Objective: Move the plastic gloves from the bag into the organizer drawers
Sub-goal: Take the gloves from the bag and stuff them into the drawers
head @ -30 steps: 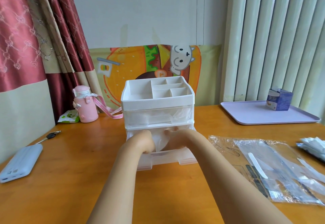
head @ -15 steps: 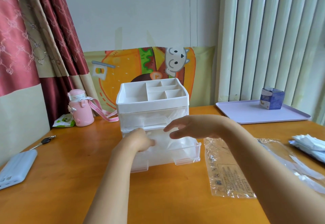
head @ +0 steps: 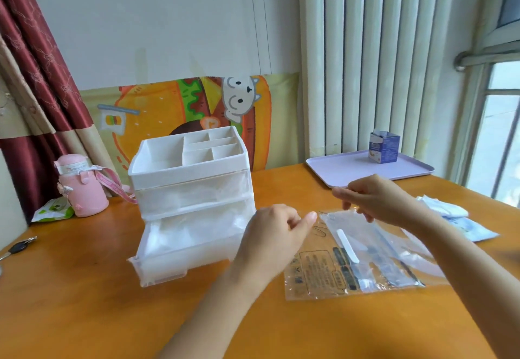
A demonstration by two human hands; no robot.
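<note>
The white organizer (head: 188, 178) stands left of centre on the wooden table. Its lower drawer (head: 168, 260) is pulled out and filled with crumpled clear plastic gloves (head: 191, 229); the upper drawer also shows white film behind its front. To the right lies the clear printed bag (head: 318, 271), flat, with folded gloves (head: 388, 249) inside. My left hand (head: 275, 234) hovers at the bag's top left corner, fingers loosely curled, thumb out, holding nothing. My right hand (head: 374, 198) hangs over the bag's top edge with relaxed fingers, empty.
A pink bottle (head: 81, 189) with a strap and a green packet (head: 53, 212) sit at the left, keys (head: 17, 246) near the left edge. A lilac tray (head: 351, 173) with a blue carton (head: 384, 147) is at the back right. White packets (head: 447, 208) lie right of the bag.
Both hands have left the open lower drawer and moved right to the bag's top edge. The view has swung right. The drawer stays pulled out with gloves in it.
</note>
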